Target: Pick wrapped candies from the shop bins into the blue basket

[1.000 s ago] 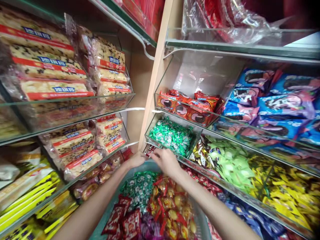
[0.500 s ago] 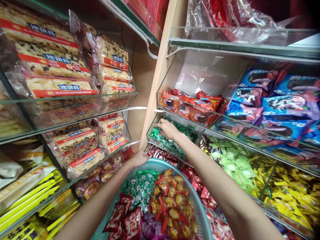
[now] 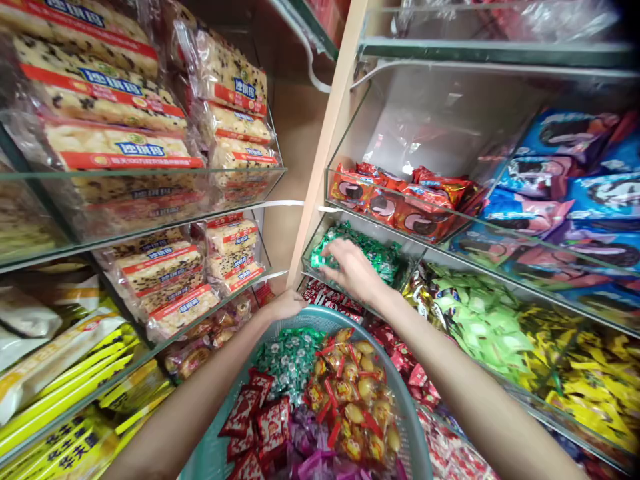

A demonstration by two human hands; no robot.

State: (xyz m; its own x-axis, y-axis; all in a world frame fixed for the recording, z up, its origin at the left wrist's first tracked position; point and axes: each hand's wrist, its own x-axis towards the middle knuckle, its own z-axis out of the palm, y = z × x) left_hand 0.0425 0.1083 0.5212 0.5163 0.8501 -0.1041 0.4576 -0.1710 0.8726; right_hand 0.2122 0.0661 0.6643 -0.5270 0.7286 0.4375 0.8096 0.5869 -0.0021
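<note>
My left hand is closed on the far rim of a teal plastic basket. In the basket lie green-wrapped candies, gold-and-red candies, red packets and purple candies. Over the front of a glass-fronted shelf bin, my right hand hovers with thumb and fingers apart. No candy shows between them. Green-wrapped candies fill that bin, just behind the fingers; they look like the green ones in the basket.
Packaged sachima bars fill the left shelves. Red packets and blue cookie packs sit above and right of the green bin. Light-green candies and yellow candies lie lower right. A wooden post divides the shelving.
My right hand has drawn back from among the green candies towards the basket, and its fingers have spread. My left hand stays on the rim. The view has shifted slightly.
</note>
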